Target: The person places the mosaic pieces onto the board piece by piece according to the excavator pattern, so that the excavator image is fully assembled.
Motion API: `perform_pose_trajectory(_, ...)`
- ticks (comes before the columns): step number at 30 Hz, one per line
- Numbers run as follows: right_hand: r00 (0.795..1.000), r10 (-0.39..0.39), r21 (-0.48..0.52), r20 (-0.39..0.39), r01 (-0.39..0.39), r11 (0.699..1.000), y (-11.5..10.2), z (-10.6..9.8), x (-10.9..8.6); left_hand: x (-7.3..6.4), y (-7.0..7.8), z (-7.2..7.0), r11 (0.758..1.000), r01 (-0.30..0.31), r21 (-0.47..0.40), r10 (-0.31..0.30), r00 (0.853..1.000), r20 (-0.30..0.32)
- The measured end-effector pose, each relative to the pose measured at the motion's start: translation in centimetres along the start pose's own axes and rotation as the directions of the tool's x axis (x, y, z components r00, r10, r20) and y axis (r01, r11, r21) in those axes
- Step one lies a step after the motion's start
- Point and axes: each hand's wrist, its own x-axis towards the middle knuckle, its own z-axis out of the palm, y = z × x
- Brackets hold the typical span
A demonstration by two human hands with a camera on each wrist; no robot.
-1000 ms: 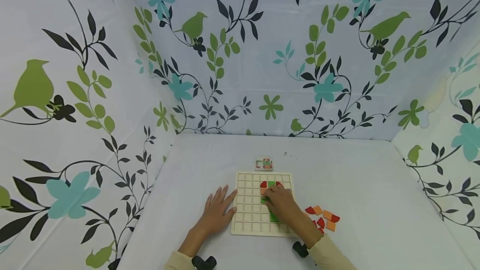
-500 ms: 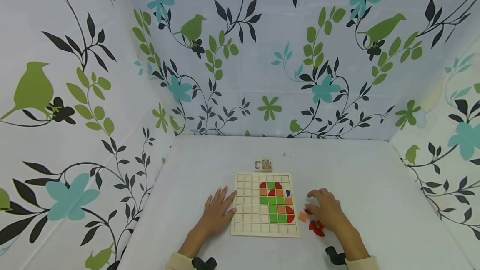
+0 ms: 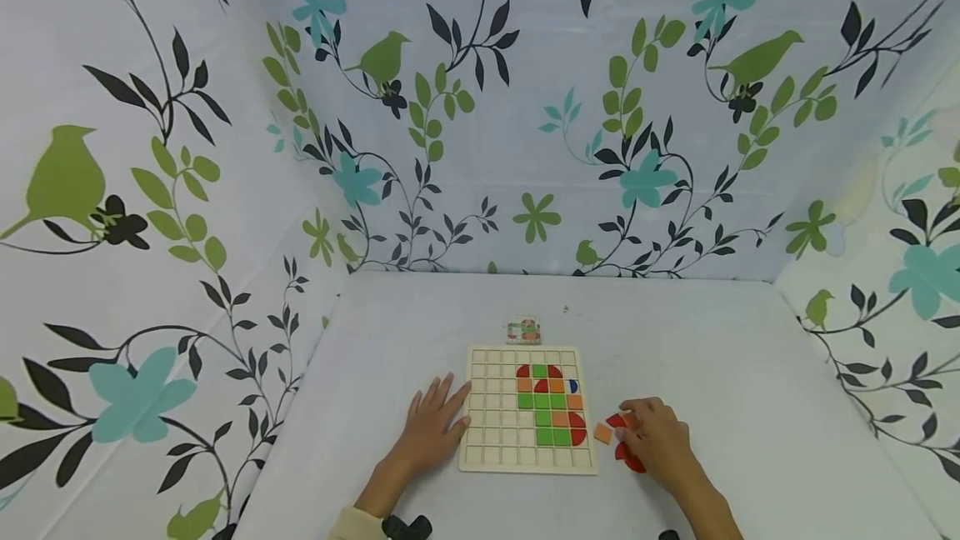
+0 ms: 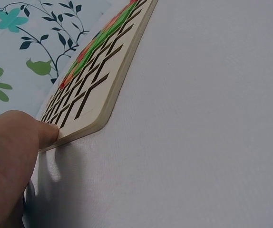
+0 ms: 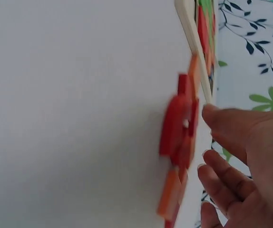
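Note:
A pale wooden grid board (image 3: 495,432) lies flat on the white table. Green, orange and red pieces fill part of its right half, with a small blue shape (image 3: 573,387) near the right edge. My left hand (image 3: 430,430) rests with spread fingers against the board's left side; in the left wrist view its thumb (image 4: 48,134) touches the corner. To the right of the board, my right hand (image 3: 660,440) reaches over loose red pieces (image 5: 174,123) and orange ones (image 5: 169,192). Its thumb and fingers are apart in the right wrist view, with nothing seen between them.
Just behind the board lies a small printed card (image 3: 523,330) with a coloured pattern. A loose orange square (image 3: 602,433) sits close to the board's right edge. Patterned cloth (image 3: 450,107) with leaves and birds surrounds the table at the back and sides.
My right hand has moved off the board to the right, over the loose pieces, then a little lower among them. My left hand stays at the board's side.

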Motion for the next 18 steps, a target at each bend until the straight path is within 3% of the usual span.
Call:
perform_pose_trajectory(5,0.999,-0.036,-0.039,-0.039,0.034,0.999,-0.8,1.3,0.5,0.0,0.6,-0.3,0.999,0.024,0.024,-0.025,0.999,0.038)
perform_pose_trajectory(13,0.989,-0.108,-0.057,-0.098,0.102,0.993,-1.2,1.4,1.6,0.0,0.3,-0.1,1.000,0.001,-0.010,-0.001,1.000,0.006)
perform_pose_trajectory(18,0.990,-0.104,-0.048,-0.092,0.099,0.994,-1.1,1.5,2.2,-0.1,0.1,-0.1,1.000,-0.002,-0.017,0.002,1.000,-0.003)
